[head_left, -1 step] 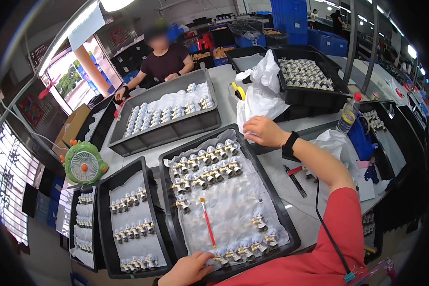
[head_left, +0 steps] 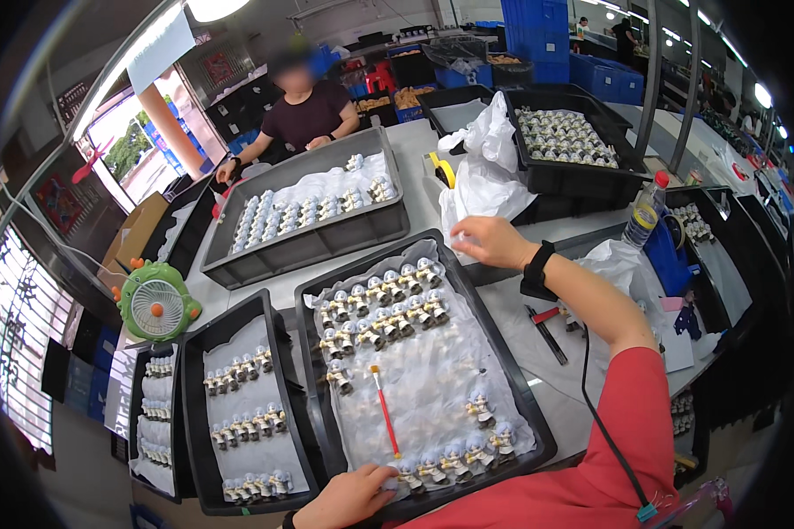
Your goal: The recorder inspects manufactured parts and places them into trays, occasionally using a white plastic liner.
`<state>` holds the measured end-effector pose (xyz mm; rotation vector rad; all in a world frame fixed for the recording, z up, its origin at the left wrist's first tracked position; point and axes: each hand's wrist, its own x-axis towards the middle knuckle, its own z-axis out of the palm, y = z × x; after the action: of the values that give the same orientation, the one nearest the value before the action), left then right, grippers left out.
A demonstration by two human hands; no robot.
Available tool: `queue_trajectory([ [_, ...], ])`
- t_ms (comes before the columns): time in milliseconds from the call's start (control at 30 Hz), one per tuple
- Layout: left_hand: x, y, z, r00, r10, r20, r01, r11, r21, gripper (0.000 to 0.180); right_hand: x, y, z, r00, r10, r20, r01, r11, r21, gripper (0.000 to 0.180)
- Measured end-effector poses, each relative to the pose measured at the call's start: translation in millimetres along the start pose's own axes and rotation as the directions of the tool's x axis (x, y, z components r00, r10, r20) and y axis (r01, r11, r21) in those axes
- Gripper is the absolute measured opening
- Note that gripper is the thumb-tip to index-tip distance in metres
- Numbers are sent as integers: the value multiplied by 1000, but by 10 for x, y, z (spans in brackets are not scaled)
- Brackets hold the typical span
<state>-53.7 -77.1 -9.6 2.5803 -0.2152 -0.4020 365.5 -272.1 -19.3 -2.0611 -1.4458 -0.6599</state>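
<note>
My left hand (head_left: 351,498) rests over the near rim of the black tray (head_left: 543,432) in front of me. Its fingertips are beside the leftmost figurine (head_left: 408,478) of the near row; thumb and forefinger look apart. My right hand (head_left: 496,242) hovers by the tray's far right corner, next to a crumpled white plastic bag (head_left: 485,189). Its fingers are bent, thumb and forefinger apart, with nothing visible between them. Small pale-haired figurines stand in rows on the tray's white lining. A red-handled brush (head_left: 385,413) lies across its middle.
Narrower black trays of figurines (head_left: 249,423) stand left, by a green fan (head_left: 157,301). A grey crate (head_left: 309,231) sits beyond, with a co-worker (head_left: 304,110) behind it. To the right are a black pen-like tool (head_left: 549,339), a bottle (head_left: 644,212) and another figurine tray (head_left: 582,176).
My right hand has shifted very slightly, its fingertips lifting and parting a little beside the white bag. My left hand stays put. The co-worker's hand at the left has moved slightly.
</note>
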Motion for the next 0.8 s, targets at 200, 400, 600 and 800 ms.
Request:
queue_trajectory([
  [200, 171, 59, -132, 964, -45, 263, 22, 996, 91, 33, 126, 258, -137, 925, 239, -295, -327, 895, -303, 50],
  [400, 236, -15, -88, 978, -32, 205, 12, 995, 97, 36, -16, 902, -78, 900, 437, -1, -431, 887, -168, 24],
  [600, 189, -60, -77, 980, -10, 197, -9, 995, 94, 35, 250, 670, -328, 864, 170, -474, -352, 876, -328, 11],
  [800, 216, -44, -74, 986, 13, 168, -32, 993, 114, 34, 156, 991, -405, 889, 326, -322, -449, 761, -469, 14],
])
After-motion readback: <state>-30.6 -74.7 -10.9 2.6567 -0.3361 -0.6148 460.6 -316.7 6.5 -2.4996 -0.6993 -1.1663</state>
